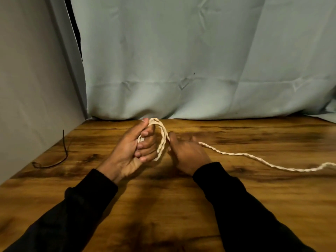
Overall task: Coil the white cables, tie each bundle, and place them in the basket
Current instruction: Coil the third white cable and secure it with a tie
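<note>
Over the worktop [163, 206], the left hand [135, 151] grips the cable [162, 140] loops while the right hand [187, 153] pinches the loose end, which should wind on snugly.

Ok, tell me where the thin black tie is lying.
In the head view the thin black tie lies on the wooden table at the far left, near the grey wall panel, well left of the left hand and apart from the white cable.

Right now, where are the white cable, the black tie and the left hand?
white cable [254, 155]: head view, on the loose stretch trailing right across the table.
black tie [62, 160]: head view, on its curved middle at the table's left edge.
left hand [135, 149]: head view, on the palm gripping the coil.
</note>
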